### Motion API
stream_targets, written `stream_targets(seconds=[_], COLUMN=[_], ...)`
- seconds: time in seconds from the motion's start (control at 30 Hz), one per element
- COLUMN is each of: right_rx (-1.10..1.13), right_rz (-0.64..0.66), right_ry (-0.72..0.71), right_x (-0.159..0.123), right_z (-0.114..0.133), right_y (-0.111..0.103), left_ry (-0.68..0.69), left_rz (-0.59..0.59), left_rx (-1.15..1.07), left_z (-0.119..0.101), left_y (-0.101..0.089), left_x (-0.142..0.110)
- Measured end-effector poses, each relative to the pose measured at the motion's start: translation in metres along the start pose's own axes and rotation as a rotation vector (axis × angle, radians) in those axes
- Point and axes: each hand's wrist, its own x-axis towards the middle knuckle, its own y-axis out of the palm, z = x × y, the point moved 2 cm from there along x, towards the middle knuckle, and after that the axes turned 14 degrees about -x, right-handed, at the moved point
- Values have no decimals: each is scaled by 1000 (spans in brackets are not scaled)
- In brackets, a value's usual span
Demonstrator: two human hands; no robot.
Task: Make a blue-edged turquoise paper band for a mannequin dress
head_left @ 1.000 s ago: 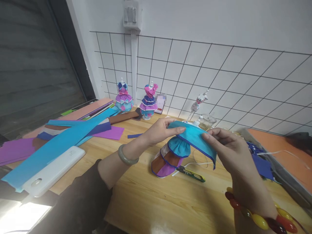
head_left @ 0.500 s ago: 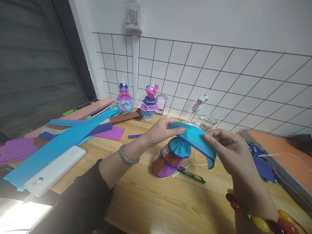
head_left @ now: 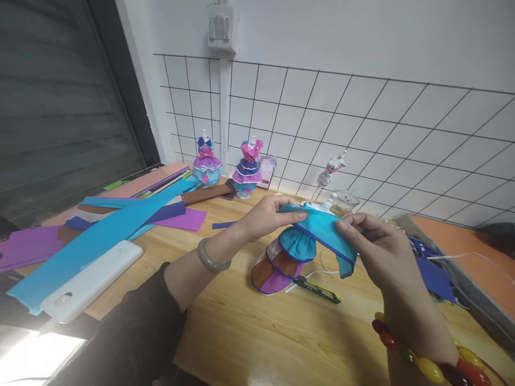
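Between my two hands a blue fabric strip (head_left: 322, 225) with a dark blue edge is stretched across a small white mannequin (head_left: 324, 206). My left hand (head_left: 270, 217) pinches its left end between thumb and fingers. On the other end, my right hand (head_left: 372, 244) pinches it the same way, and a corner hangs below. Under the strip shows the mannequin's skirt (head_left: 281, 262), with a gathered blue tier above brown, purple and white panels. The strip hides most of the mannequin's upper body. A green and black utility knife (head_left: 317, 289) lies beside the skirt's hem.
Two dressed mini mannequins, one with bows (head_left: 206, 163) and one with ruffles (head_left: 247, 170), stand by the wall grid. Fabric strips (head_left: 116, 225) and a white power bank (head_left: 92, 281) lie left. A glass (head_left: 344, 201) stands behind my hands; an orange-bottomed tray (head_left: 462, 252) is right.
The upper edge of the blue strip has dipped slightly on the left, showing more of the white mannequin behind it. Both hands keep their grip almost in place.
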Motion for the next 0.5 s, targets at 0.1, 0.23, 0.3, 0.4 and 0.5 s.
stream_targets(seconds=[0.1, 0.23, 0.3, 0.4, 0.5], right_rx=[-14, -33, -33, -23, -17], right_rz=[-6, -32, -44, -47, -54], right_ry=[0, -17, -22, -19, -30], right_x=[-1, -3, -3, -4, -5], right_z=[2, 4, 5, 6, 8], right_y=[0, 0, 1, 2, 4], left_ry=[-2, 0, 0, 7, 22], left_rz=[2, -7, -10, -4, -4], left_rx=[0, 10, 15, 13, 17], left_z=[-1, -1, -2, -2, -1], left_y=[0, 0, -1, -2, -4], left_x=[-1, 0, 0, 1, 2])
